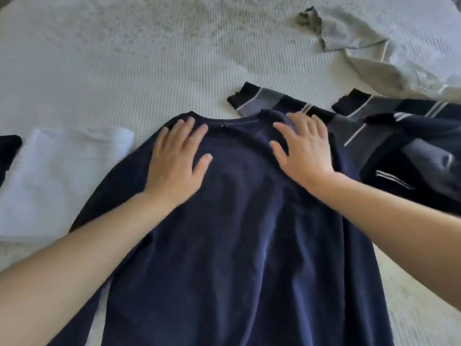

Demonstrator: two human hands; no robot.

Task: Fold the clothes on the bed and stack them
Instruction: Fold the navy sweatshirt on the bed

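Bedroom: quilted bed [124, 58], scattered clothes [361, 38]

No readable text anywhere, small tag [222, 126] inside navy sweater [239, 221] collar too blurred to read

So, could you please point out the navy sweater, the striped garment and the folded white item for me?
navy sweater [239, 221], head view, on its chest panel.
striped garment [354, 121], head view, on a grey band of its sleeve.
folded white item [57, 176], head view, on its top face.
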